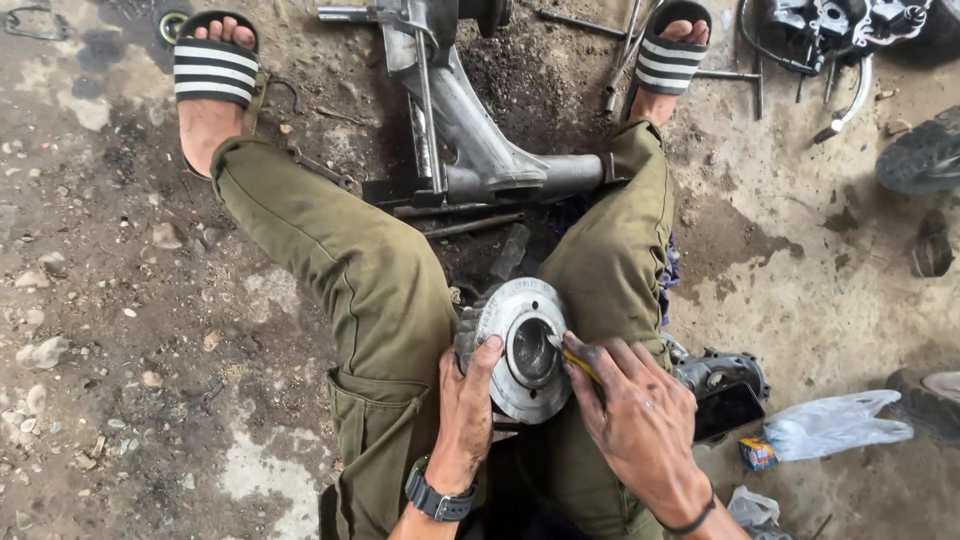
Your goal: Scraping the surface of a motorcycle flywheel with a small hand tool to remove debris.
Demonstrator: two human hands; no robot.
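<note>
Resting between the knees of the seated person, the round metal engine part (524, 348), a finned cylinder with a flat flange and a central bore, sat tilted so that its bore axis pointed up toward the camera and slightly away from the body. The left hand (466, 410) gripped the part from its left side, thumb pressed on the flange face and fingers wrapped behind the fins, so this hand carried the load. The right hand (635, 412) was closed around a thin yellow-handled tool (574, 360), the tip of which met the right edge of the bore; the tool's long axis ran from lower right to upper left, crossing the flange toward its centre. Both hands touched or reached the part, the left in direct contact and the right only through the tool. The part lay directly ahead of both hands, just above the lap, flanked by the olive trouser legs (350, 260). Beyond the knees a grey metal frame piece (480, 150) lay on the dirty concrete floor (120, 320), between two feet in striped sandals (215, 70). To the right sat a dark engine casing (722, 380), a crumpled plastic bag (835, 425) and a small coloured box (757, 453). Loose rods (470, 225) lay near the frame.
</note>
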